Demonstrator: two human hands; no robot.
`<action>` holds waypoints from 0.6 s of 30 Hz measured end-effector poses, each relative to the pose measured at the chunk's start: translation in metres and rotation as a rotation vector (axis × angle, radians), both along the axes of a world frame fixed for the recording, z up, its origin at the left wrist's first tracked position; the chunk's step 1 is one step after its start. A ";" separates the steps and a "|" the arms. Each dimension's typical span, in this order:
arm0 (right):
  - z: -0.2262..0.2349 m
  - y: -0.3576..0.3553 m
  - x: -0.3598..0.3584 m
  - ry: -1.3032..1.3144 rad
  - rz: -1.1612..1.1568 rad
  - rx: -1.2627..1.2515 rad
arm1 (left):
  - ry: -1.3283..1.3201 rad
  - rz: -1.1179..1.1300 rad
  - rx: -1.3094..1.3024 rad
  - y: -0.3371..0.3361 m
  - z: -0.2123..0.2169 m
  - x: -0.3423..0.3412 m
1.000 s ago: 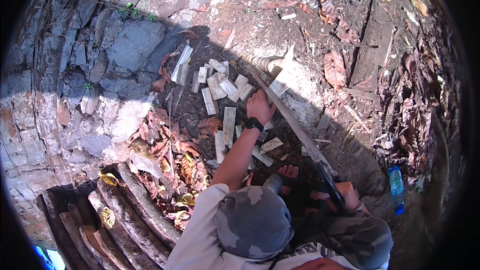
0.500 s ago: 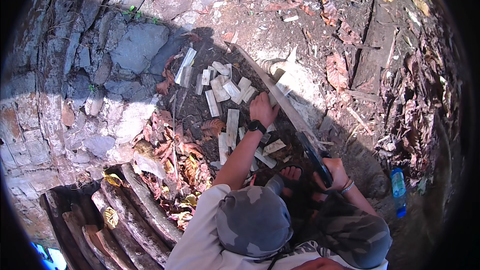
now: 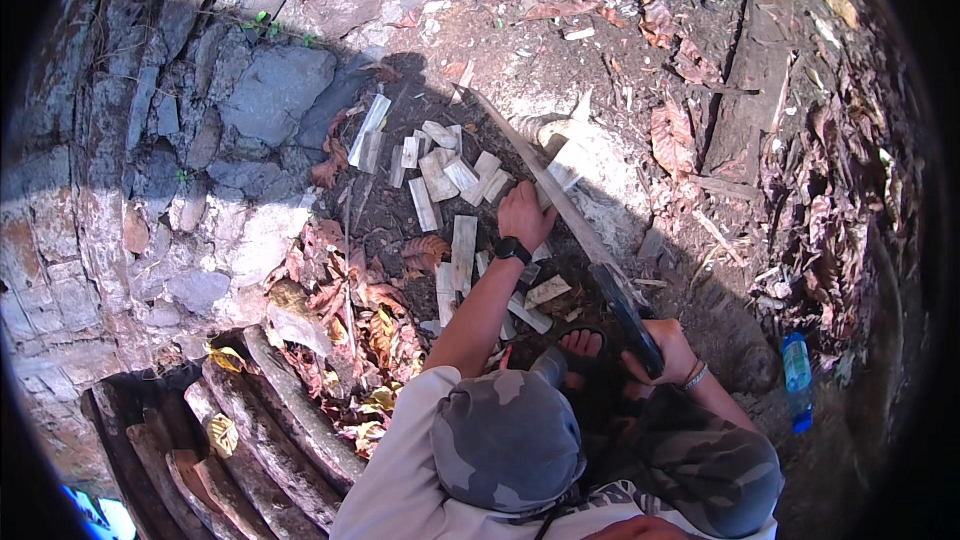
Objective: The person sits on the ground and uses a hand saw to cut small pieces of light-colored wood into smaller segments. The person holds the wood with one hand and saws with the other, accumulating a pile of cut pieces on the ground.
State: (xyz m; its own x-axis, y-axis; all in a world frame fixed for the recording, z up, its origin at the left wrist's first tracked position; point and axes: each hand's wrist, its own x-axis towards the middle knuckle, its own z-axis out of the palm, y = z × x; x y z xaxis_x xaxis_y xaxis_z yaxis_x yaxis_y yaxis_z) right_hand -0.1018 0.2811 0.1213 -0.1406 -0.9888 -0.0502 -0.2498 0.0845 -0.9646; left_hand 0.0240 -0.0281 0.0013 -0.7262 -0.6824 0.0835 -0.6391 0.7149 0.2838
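Observation:
My right hand point(image 3: 668, 348) is wrapped round the black handle of a machete point(image 3: 555, 195). Its long blade slants up and leftward, passing just right of my left hand point(image 3: 526, 218). That hand, with a dark watch on its wrist, has its fingers closed at the near end of a pale wood piece point(image 3: 566, 168). The blade crosses in front of this piece and hides part of it; I cannot tell whether they touch. Several short split wood pieces point(image 3: 438, 175) lie on the dirt beyond and left of my left hand, and more pieces point(image 3: 463, 252) lie beside my forearm.
Stacked logs point(image 3: 270, 430) lie at the lower left, below a rough stone wall point(image 3: 275, 90). A blue plastic bottle point(image 3: 797, 380) is on the ground at right. Dry leaves point(image 3: 673, 140) are scattered about. My sandalled foot point(image 3: 580, 345) is close to the machete handle.
Very little differs. The machete and my right hand have shifted slightly, while my left hand stays at the wood piece.

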 end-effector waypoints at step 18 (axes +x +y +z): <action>0.010 -0.040 -0.016 0.020 -0.021 0.000 | 0.013 -0.005 0.006 0.001 0.007 -0.003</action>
